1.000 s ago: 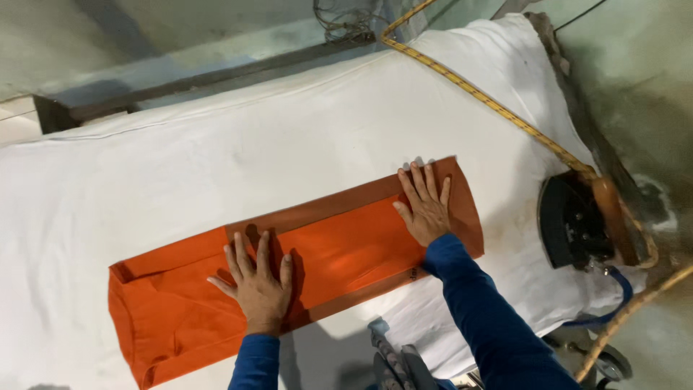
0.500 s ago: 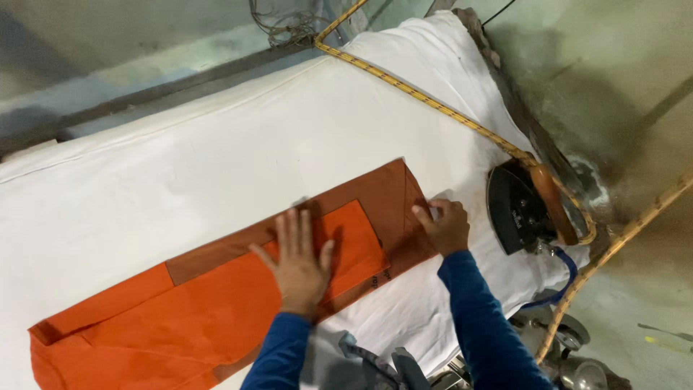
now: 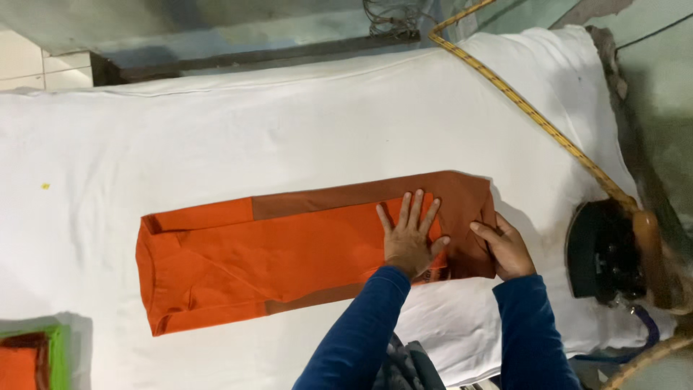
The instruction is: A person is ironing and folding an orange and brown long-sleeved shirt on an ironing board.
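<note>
Your folded cloth (image 3: 289,253) lies lengthwise across the middle of the table (image 3: 289,130), on the sheet that covers it. Your left hand (image 3: 408,235) rests flat on the cloth's right part; your right hand (image 3: 505,249) is just right of it, at the cloth's right end. Further right, at the table's right edge, sits the iron (image 3: 603,253). A cord (image 3: 534,115) runs from the far edge down to the iron. A second cloth (image 3: 25,357) lies at the near left corner.
</note>
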